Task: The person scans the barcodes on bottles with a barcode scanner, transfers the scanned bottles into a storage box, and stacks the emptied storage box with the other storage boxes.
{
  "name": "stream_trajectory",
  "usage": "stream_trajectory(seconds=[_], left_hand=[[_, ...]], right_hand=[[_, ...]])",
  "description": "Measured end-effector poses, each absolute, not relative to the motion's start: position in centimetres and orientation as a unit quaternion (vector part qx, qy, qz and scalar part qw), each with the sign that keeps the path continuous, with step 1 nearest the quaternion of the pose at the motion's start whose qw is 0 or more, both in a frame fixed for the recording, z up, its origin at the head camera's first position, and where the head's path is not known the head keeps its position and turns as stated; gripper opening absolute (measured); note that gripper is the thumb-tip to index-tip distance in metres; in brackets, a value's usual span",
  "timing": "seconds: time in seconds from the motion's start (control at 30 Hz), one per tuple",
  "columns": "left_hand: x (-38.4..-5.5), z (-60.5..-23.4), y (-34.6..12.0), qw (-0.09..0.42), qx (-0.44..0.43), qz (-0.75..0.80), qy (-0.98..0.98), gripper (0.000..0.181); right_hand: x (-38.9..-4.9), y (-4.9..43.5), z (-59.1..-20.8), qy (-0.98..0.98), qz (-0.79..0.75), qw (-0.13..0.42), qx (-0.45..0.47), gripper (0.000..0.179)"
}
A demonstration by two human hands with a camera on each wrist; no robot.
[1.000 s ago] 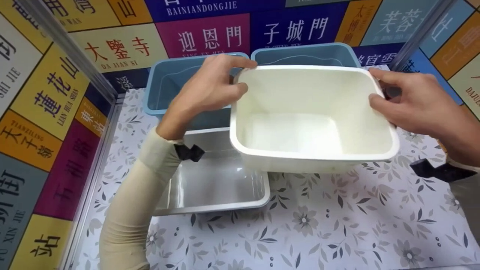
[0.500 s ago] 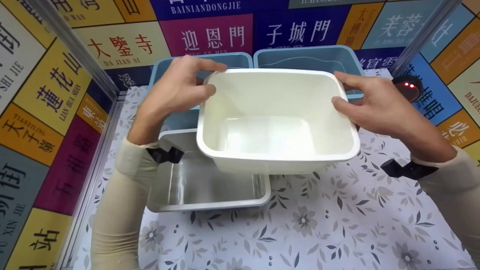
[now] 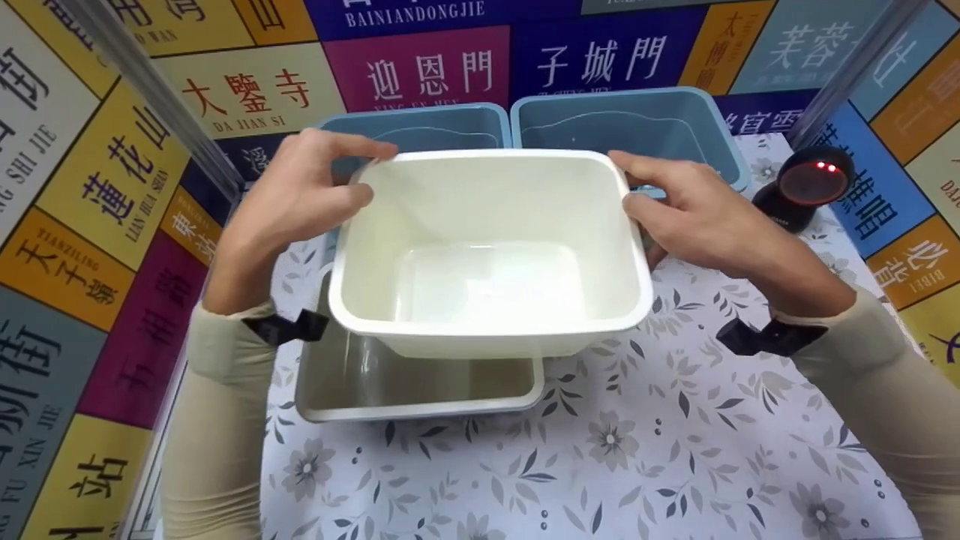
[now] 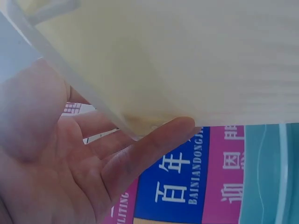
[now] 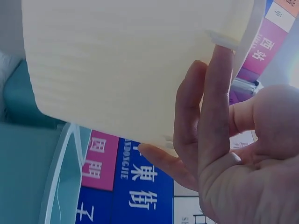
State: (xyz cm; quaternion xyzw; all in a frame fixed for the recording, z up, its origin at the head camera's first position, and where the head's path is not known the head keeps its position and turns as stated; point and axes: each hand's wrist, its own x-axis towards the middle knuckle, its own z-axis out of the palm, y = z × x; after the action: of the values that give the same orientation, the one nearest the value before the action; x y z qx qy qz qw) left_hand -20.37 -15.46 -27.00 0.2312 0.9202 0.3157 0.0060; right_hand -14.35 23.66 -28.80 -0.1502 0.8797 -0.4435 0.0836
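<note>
The white tub [image 3: 491, 255] is held off the table [image 3: 675, 450], between the two hands, its opening facing up (interior bare). The left hand [image 3: 296, 199] grips the tub's far left corner: the thumb lies over the rim and the fingers [image 4: 145, 149] wrap beneath the rim against the outer wall. The right hand [image 3: 694, 214] grips the far right corner in the same manner, thumb on the rim, fingers [image 5: 210, 107] pressed against the outer wall. Both hands are clamped on the tub.

Directly below the tub, and below the left hand's wrist, a grey tub [image 3: 420, 390] rests on the table; the white tub covers its far portion. Beyond the fingertips of both hands stand two blue tubs, the left blue tub [image 3: 427, 127] and the right blue tub [image 3: 637, 120], just beside each other against the back wall. Outboard of the right hand, near the right blue tub, a black scanner [image 3: 802, 187] shows a red light. The table carries a floral-patterned cover.
</note>
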Motion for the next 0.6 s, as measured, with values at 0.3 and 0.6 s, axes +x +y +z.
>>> stream_trajectory(seconds=[0.3,0.6], left_hand=[[-19.0,-28.0,-17.9,0.022,0.196,0.338,0.92,0.051],[-17.9,-28.1,-19.9,0.037,0.162,0.353,0.921,0.049]], right_hand=[[-14.7,21.7,-29.4,0.84,-0.503,0.114,-0.17,0.048],[-14.9,20.3,-29.9,0.806,-0.536,0.154,-0.198,0.051]])
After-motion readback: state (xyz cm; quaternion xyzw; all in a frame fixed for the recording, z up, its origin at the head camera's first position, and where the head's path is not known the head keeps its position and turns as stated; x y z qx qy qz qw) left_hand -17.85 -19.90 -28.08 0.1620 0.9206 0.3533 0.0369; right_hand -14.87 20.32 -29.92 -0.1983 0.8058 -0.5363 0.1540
